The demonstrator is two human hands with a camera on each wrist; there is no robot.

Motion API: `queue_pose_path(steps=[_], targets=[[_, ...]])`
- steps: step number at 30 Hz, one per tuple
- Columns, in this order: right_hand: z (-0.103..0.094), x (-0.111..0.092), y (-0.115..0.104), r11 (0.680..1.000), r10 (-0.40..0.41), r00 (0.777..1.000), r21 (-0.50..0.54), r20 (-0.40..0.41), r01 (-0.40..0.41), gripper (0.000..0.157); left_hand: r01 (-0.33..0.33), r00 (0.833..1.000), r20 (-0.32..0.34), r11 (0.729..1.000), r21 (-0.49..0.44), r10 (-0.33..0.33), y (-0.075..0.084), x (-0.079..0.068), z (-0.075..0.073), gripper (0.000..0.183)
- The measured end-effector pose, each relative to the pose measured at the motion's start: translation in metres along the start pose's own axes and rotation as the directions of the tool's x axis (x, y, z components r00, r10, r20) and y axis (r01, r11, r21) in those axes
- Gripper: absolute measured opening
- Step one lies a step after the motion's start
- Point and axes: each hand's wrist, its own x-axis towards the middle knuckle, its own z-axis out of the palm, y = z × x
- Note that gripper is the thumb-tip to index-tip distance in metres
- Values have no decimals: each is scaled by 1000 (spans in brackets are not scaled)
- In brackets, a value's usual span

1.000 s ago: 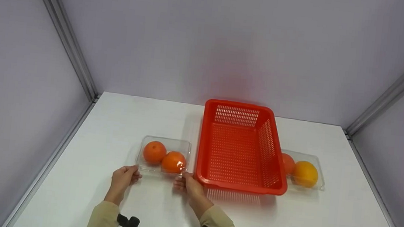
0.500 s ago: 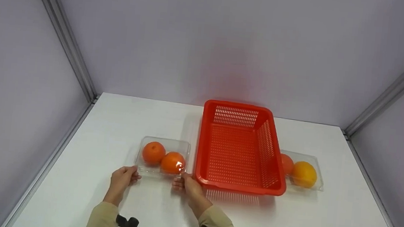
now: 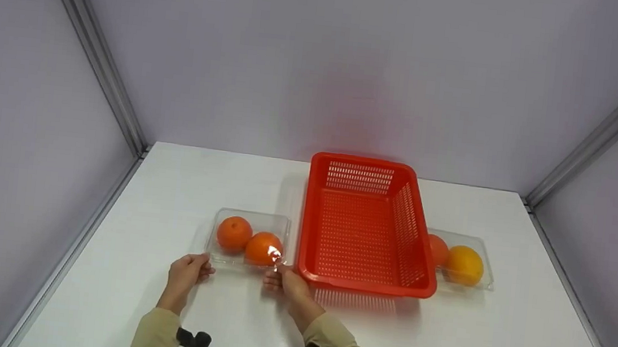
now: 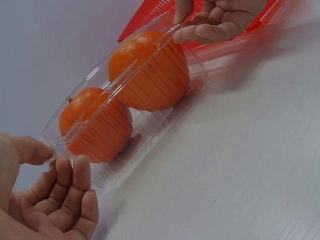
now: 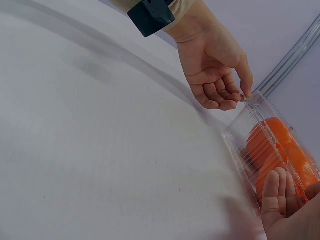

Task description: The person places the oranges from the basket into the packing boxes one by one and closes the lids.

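Note:
A clear plastic clamshell box [image 3: 281,224] with two oranges [image 3: 234,234] in it stands on the white table, left of the red basket. My left hand [image 3: 185,276] pinches the rim at the box's near left corner between thumb and index finger, as the left wrist view shows [image 4: 55,200]. At the near right corner my right hand [image 3: 297,294] pinches the same rim, its other fingers loosely curled below. The left wrist view shows the box's lid down over the oranges [image 4: 150,75].
A red slotted basket [image 3: 352,285] stands close beside my right hand. Behind its right side is a second clear box [image 3: 480,247] with a reddish-orange fruit [image 3: 437,251], partly hidden, and a yellow-orange one [image 3: 465,265]. Pale walls enclose the table [image 3: 525,342].
The hands keep their hold on the clear box's near corners. Only a slight shift of the whole view shows.

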Motion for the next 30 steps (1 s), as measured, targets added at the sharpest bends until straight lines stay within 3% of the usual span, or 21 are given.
queue_pose_path(steps=[11, 15, 20, 26, 30], targets=[[-3, -2, 1, 1000, -3, 998, 17, -63, 4, 22, 3, 1000, -14, 1000, -24, -3, -1, -3, 5, 32], [-5, -3, 3, 1000, 2, 998, 10, -66, -2, 24, -18, 999, -32, 1000, 19, 19, -2, -5, 4, 37], [-7, -12, 5, 998, -15, 999, -55, -42, 12, 27, -80, 991, -93, 988, 129, 92, -1, -9, 2, 39], [-12, -26, 7, 989, -42, 998, -142, 36, 47, 28, -169, 958, -184, 951, 259, 221, 5, -15, 1, 31], [-13, -43, -3, 971, -38, 990, -230, 134, 69, 24, -248, 910, -245, 914, 321, 333, 14, -21, 7, 25]])
